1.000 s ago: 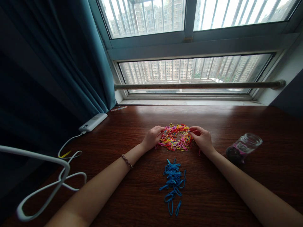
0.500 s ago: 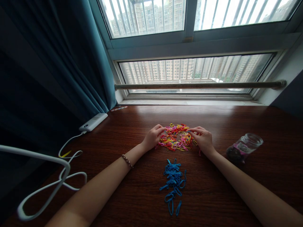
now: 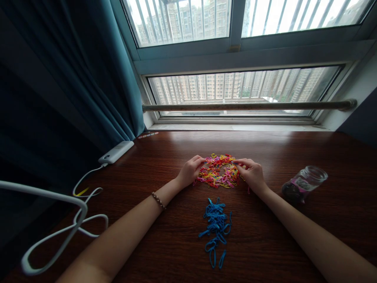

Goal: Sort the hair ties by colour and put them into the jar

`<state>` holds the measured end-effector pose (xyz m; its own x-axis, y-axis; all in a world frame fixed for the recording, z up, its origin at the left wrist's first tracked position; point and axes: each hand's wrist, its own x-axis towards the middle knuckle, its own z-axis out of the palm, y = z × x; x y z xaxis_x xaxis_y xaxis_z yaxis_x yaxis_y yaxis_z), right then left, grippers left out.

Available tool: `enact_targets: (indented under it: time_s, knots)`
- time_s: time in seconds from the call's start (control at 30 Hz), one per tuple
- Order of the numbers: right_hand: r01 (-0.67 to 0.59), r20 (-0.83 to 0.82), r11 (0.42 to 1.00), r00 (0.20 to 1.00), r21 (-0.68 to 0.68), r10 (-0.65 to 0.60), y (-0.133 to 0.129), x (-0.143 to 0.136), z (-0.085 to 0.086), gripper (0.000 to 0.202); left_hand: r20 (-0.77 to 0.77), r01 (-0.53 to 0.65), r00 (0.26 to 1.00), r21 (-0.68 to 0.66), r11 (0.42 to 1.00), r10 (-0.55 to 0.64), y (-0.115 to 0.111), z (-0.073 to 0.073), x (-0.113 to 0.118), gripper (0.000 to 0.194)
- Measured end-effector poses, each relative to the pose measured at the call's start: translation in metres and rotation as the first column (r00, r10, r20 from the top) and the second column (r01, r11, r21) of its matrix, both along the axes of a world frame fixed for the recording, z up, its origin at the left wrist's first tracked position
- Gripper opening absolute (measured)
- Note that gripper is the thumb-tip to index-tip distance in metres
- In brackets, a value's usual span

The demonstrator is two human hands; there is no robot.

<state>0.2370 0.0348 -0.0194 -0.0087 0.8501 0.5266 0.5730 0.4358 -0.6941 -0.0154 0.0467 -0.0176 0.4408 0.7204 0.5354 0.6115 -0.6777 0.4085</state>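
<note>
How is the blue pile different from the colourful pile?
The blue pile is all blue; the colourful pile mixes mainly red, pink and yellow. The colourful pile forms a rough ring between the left hand and right hand; the blue pile lies lower in view as a long heap. Both are small loops on the table.

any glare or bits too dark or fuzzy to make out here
Head view: the upper right pane is washed out by daylight, with a sheen on the far tabletop; head view: the curtain sinks toward black at left; head view: the multicolored loops are hard to tell apart.
</note>
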Motion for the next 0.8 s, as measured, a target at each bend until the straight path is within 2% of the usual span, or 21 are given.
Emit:
enact_targets:
  time_s: [0.3, 0.43, 0.5, 0.6, 0.67, 0.73, 0.8]
  knots:
    - [-0.006, -0.007, 1.0, 1.0, -0.015, 0.006, 0.001, 0.0, 0.0, 0.019, 0.001, -0.032, 0.999, -0.008, 0.999, 0.032, 0.001, 0.0, 0.0, 0.014]
    - [0.011, -0.016, 1.0, 1.0, -0.018, -0.012, 0.0, 0.0, 0.002, 0.025, 0.0, -0.008, 1.0, -0.001, 1.0, 0.008, 0.001, -0.001, -0.002, 0.014]
    - [-0.02, -0.018, 1.0, 1.0, -0.008, 0.02, -0.005, -0.003, 0.007, 0.028, -0.014, 0.012, 1.0, -0.005, 1.0, -0.012, 0.001, -0.001, -0.002, 0.014]
    - [-0.202, 0.045, 0.977, 0.979, 0.062, 0.199, -0.021, -0.013, 0.018, 0.029, -0.033, 0.029, 0.999, -0.006, 1.0, -0.029, 0.002, -0.002, -0.003, 0.014]
    - [-0.373, 0.152, 0.923, 0.922, 0.098, 0.356, -0.035, -0.023, 0.022, 0.028, -0.05, 0.04, 0.998, 0.001, 0.999, -0.04, 0.003, -0.003, -0.002, 0.014]
    - [-0.542, 0.323, 0.833, 0.812, 0.106, 0.487, -0.05, -0.032, 0.023, 0.025, -0.073, 0.057, 0.996, 0.007, 0.998, -0.056, 0.004, -0.003, -0.001, 0.015]
    - [-0.671, 0.496, 0.735, 0.673, 0.098, 0.548, -0.06, -0.04, 0.022, 0.024, -0.091, 0.073, 0.993, 0.007, 0.997, -0.073, 0.004, -0.003, -0.001, 0.014]
